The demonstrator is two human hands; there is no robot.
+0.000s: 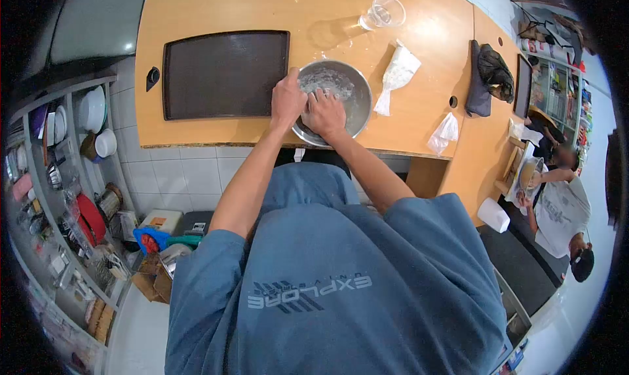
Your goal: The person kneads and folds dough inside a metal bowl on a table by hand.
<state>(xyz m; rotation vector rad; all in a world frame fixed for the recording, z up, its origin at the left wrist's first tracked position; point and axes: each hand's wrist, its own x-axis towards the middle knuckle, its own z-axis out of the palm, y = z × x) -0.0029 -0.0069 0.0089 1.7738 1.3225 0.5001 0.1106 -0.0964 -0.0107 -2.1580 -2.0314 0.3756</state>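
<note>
Tray [226,75] lying flat, just L of bowl [357,103]. Gripping bowl's L rim w/ L hand [288,101]; working R hand [325,116] inside bowl, fingers bent, grip unclear. Seemingly midway: seeing white residue [327,81] smeared up bowl's wall, prob. not yet being fully worked in. Standing beyond bowl, to R: clear cup [386,13]. Lying R of bowl, not blocking: white-filled bag [401,67], then smaller bag [445,131]. Sitting far R of bowl: co-worker [560,208].

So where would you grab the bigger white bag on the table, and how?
I'd pinch the bigger white bag at its narrow, gathered neck, coming from the table's near edge. That end points this way, and it looks slimmer and easier to close around than the wide body.
</note>
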